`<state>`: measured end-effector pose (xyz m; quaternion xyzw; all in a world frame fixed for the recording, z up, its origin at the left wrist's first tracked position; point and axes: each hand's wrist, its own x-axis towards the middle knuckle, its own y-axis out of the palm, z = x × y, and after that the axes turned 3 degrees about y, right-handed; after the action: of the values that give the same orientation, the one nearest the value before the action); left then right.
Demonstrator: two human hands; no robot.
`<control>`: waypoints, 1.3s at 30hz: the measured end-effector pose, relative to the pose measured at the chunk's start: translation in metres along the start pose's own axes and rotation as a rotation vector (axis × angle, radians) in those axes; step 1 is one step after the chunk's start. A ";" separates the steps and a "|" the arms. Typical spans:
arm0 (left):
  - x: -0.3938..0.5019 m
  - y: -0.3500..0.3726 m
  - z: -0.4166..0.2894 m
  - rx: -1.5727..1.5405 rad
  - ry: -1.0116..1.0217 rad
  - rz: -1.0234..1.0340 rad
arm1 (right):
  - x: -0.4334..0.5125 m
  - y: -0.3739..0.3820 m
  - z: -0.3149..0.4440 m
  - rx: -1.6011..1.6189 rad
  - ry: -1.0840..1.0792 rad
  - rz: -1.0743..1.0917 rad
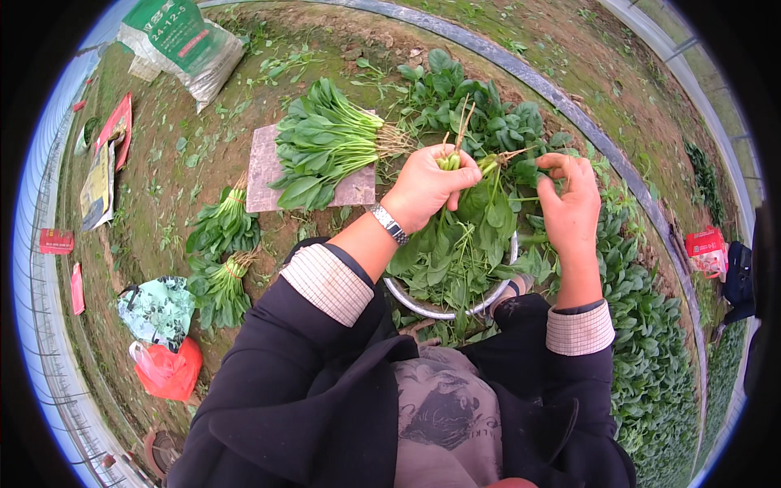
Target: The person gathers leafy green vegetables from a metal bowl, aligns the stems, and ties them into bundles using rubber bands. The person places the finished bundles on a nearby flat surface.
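My left hand (430, 183), with a metal watch (388, 223) on its wrist, grips several spinach plants (450, 161). Their pale roots point up past my thumb, and their leaves hang below the fist. Another spinach root crown (493, 161) sticks out beside the thumb, towards my right hand (568, 195). The right thumb and fingers are curled near each other close to that root's tip; whether they pinch anything is unclear. Below both hands stands a round metal basin (421, 308) holding loose spinach leaves (448, 268).
Loose spinach (332, 143) lies on a square board (262, 177), roots to the right. Nearby are two banded spinach bundles (229, 222) (224, 293). A fertilizer sack (183, 49), a red plastic bag (169, 369) and a patterned bag (157, 310) lie left. Growing spinach (647, 341) fills the right.
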<state>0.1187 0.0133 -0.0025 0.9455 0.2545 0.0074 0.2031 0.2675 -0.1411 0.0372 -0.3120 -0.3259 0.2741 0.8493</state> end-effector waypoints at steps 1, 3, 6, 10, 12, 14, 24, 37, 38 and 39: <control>-0.001 0.001 0.000 0.029 0.000 -0.011 | -0.003 0.001 0.009 0.081 -0.042 -0.003; -0.002 0.004 -0.002 0.087 -0.005 -0.014 | -0.007 0.010 0.016 0.231 -0.075 0.057; -0.005 0.008 -0.003 0.163 -0.017 0.009 | -0.014 0.028 0.019 0.286 0.023 0.099; -0.006 0.008 -0.004 0.191 -0.021 0.021 | -0.013 0.027 0.022 0.274 0.053 0.083; -0.006 0.007 -0.005 0.186 -0.021 0.024 | -0.014 0.026 0.021 0.278 0.014 0.080; -0.006 0.006 -0.007 0.179 -0.021 0.036 | -0.013 0.026 0.021 0.261 -0.014 0.054; -0.006 0.005 -0.007 0.204 -0.033 0.034 | -0.010 0.021 0.017 0.183 -0.046 0.021; 0.005 -0.007 -0.001 0.692 0.504 -0.384 | -0.001 -0.028 -0.002 0.193 0.015 -0.052; 0.000 -0.005 -0.003 0.780 0.475 -0.353 | -0.001 -0.019 0.005 0.155 -0.011 0.005; -0.003 0.000 -0.002 0.799 0.497 -0.309 | -0.003 -0.010 0.010 0.120 0.040 0.090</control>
<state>0.1159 0.0130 -0.0006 0.8702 0.4155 0.1043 -0.2436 0.2609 -0.1455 0.0491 -0.2800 -0.2774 0.3246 0.8598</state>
